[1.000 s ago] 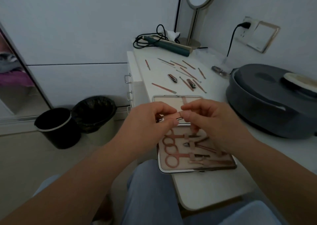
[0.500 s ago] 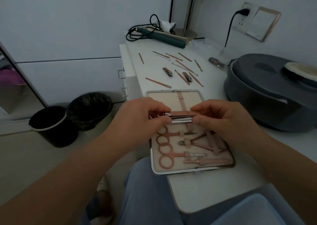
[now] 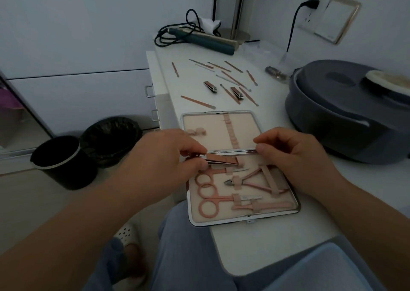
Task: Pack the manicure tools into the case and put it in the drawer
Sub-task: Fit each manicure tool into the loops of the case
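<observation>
The open manicure case point(image 3: 199, 122) lies on the white table's near end, with pink scissors point(image 3: 208, 208), a nipper point(image 3: 244, 179) and other tools strapped in its near half. My left hand point(image 3: 164, 157) pinches a rose-gold nail clipper point(image 3: 221, 161) just below the case's hinge, against an elastic strap. My right hand point(image 3: 295, 157) is at the right end of the hinge with its fingers loosely curled and its thumb tip touching the hinge. Two more clippers point(image 3: 210, 86) point(image 3: 236, 92), a file point(image 3: 198, 101) and several thin sticks point(image 3: 230, 77) lie loose farther back.
A big grey round appliance point(image 3: 346, 113) fills the table's right side. A hair straightener point(image 3: 204, 39) with its cord and a mirror stand point(image 3: 238, 31) are at the back. Drawer handles point(image 3: 149, 91) show on the table's left face. Two black bins point(image 3: 64, 162) stand on the floor.
Both hands held the clipper over the hinge. Now my right hand has let go and moved right, and my left hand has brought the clipper down to the case's strap.
</observation>
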The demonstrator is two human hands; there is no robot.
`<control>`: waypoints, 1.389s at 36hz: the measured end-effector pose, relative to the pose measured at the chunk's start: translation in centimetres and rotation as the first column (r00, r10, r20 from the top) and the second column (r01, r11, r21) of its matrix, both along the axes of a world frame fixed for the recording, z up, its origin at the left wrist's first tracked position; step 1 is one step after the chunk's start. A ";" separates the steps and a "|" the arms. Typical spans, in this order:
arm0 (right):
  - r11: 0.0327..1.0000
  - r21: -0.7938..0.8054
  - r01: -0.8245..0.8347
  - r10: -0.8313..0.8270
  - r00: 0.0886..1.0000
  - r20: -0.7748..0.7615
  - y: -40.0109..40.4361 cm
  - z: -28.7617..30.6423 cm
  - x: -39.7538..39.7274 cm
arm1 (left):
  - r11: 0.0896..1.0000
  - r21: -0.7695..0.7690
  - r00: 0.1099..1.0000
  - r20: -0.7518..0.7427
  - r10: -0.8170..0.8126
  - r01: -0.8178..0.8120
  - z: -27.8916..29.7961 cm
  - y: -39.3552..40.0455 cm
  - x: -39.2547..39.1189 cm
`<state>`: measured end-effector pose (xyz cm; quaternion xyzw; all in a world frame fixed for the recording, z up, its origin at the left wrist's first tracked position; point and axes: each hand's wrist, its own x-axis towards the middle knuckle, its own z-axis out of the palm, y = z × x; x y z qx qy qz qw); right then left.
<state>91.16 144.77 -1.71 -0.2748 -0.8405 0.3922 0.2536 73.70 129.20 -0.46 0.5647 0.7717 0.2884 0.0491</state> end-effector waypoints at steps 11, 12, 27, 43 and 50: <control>1.000 -0.004 -0.003 0.003 1.000 0.008 -0.3 0.1 -0.1 | 0.998 -0.036 0.998 -0.044 -0.051 0.049 -0.5 2.3 1.5; 1.000 -0.003 -0.003 0.003 1.000 0.007 -0.2 0.1 -0.1 | 0.998 -0.040 0.998 -0.026 -0.050 0.049 -0.4 2.5 1.5; 0.921 0.346 -0.182 0.119 0.973 0.196 -1.7 2.0 -1.9 | 0.998 0.059 1.000 -0.014 -0.008 0.008 -1.4 0.1 0.6; 0.858 0.390 -0.334 0.168 0.901 0.400 -2.5 1.5 -4.1 | 0.994 0.106 0.998 0.055 -0.014 0.008 -2.3 -0.3 0.5; 0.864 0.386 -0.323 0.156 0.900 0.406 -2.5 1.4 -4.2 | 0.989 0.150 0.997 0.070 -0.016 0.005 -2.6 -0.4 0.5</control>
